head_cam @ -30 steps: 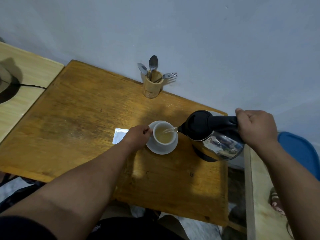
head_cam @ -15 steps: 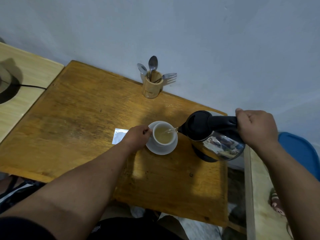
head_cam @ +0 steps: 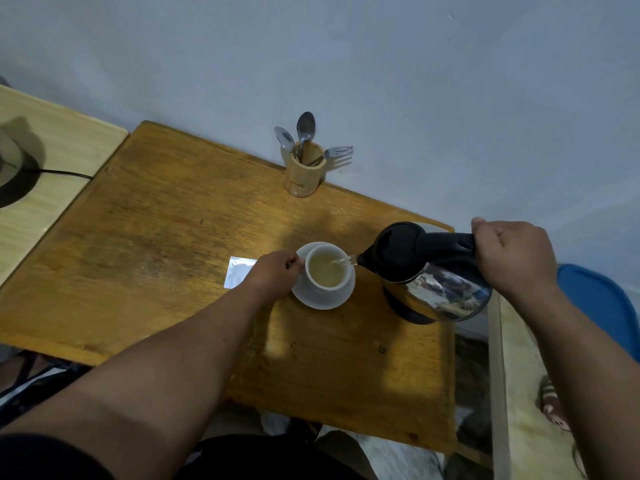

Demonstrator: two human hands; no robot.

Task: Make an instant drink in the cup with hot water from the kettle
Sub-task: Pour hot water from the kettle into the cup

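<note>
Nothing much is shifting since the earlier frames: we are still pouring, and the kettle (head_cam: 429, 271) is keeping the same tilt. Our right hand (head_cam: 512, 258) is clamping the black handle, holding the kettle above the table's (head_cam: 145, 237) right edge with its spout just over the cup's rim. A thin stream is running into the cup (head_cam: 327, 271), which is sitting on its saucer (head_cam: 323, 299) right of the table's middle. Our left hand (head_cam: 273, 275) is closing its fingers on the cup's left side, seemingly at the handle, steadying it. The liquid in the cup is looking pale yellowish and is standing well up the wall, so we are judging the powder to be in already and the filling nearly done. An opened silvery sachet (head_cam: 237, 271) is lying just left of that hand. What is remaining, as we are reading it, is stopping the pour, setting the kettle down and stirring; spoons (head_cam: 304, 133) are waiting in the holder (head_cam: 304, 174) at the table's far edge.
</note>
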